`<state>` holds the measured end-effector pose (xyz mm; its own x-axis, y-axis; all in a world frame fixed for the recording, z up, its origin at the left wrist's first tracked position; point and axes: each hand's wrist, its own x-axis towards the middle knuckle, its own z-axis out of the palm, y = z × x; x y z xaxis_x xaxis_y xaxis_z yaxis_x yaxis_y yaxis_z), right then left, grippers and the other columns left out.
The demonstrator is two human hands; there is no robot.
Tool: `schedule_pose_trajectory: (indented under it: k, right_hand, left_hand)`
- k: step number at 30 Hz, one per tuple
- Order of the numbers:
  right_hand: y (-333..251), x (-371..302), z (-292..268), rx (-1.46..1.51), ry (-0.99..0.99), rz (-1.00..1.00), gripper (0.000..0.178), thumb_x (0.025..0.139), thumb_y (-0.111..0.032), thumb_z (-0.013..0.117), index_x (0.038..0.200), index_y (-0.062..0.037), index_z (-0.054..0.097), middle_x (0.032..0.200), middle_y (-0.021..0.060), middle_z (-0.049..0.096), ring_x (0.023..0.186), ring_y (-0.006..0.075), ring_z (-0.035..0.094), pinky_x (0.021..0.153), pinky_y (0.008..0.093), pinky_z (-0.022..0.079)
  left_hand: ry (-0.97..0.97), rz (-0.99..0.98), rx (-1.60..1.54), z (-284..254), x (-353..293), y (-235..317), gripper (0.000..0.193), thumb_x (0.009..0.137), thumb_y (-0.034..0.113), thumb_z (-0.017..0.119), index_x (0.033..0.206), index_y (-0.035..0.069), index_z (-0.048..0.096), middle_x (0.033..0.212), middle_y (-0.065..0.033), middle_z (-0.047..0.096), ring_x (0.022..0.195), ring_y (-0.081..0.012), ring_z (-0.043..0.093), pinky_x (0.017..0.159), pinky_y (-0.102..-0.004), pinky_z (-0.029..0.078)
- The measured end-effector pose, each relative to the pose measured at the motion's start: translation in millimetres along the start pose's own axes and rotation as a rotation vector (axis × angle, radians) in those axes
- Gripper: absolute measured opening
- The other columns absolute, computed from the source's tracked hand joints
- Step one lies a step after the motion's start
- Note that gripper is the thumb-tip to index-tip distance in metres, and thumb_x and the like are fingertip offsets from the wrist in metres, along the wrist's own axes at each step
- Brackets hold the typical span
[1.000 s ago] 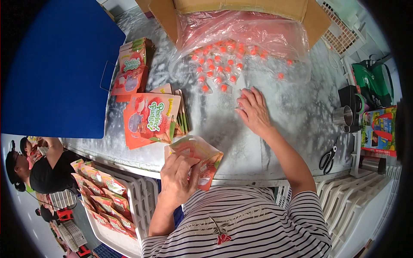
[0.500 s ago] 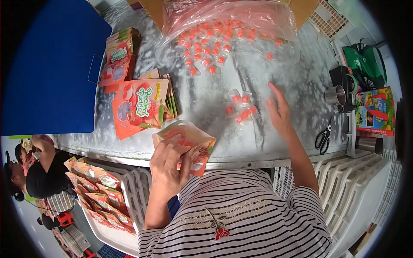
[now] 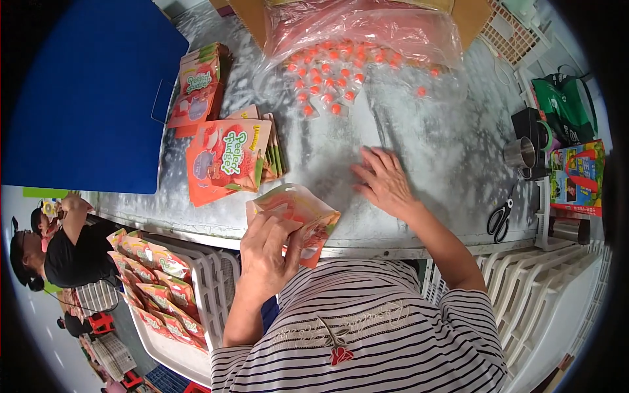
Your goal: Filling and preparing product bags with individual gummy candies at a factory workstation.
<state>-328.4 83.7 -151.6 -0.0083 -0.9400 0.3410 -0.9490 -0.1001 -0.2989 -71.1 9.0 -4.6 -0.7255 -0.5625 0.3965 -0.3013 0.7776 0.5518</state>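
The left hand (image 3: 267, 252) clamps its fingers on the glossy pink film pouch (image 3: 308, 213), likely light, floppy, best held side-on; the right hand's (image 3: 389, 187) fingers are apart.

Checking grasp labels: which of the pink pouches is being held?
The pouch in the left hand, over the near edge of the table; the other pouches lie untouched on the table or in the white tray.

Mottled-grey tabletop (image 3: 452, 167) lies open right of the right hand's (image 3: 390, 187) fingers (image 3: 377, 161); clear-wrapped round red candies (image 3: 329, 82) obstruct ahead, flat pink pouches (image 3: 229, 156) left.
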Motion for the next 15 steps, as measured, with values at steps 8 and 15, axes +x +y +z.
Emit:
schedule_pose_trajectory:
  k: [8,15]
  right_hand:
    - [25.7,-16.0,-9.6,0.446,0.239,0.475,0.015,0.083,-0.014,0.068,0.095,-0.0068,0.064,0.089,0.0053,0.062,0.069,0.0190,0.055,0.059,0.0307,0.046]
    - [-30.6,46.3,-96.3,1.658,0.280,0.902,0.021,0.090,-0.029,0.065,0.087,-0.0079,0.063,0.079,0.0059,0.066,0.054,0.0104,0.054,0.040,0.0211,0.035]
  left_hand:
    - [-0.046,0.050,-0.013,1.3,6.0,7.3,0.023,0.068,-0.009,0.070,0.086,0.001,0.060,0.080,-0.0127,0.061,0.078,-0.0321,0.061,0.067,-0.0392,0.050]
    - [-0.046,0.115,-0.036,13.6,13.1,5.3,0.020,0.071,-0.004,0.072,0.085,0.002,0.060,0.079,-0.0128,0.060,0.076,-0.0313,0.060,0.067,-0.0407,0.050]
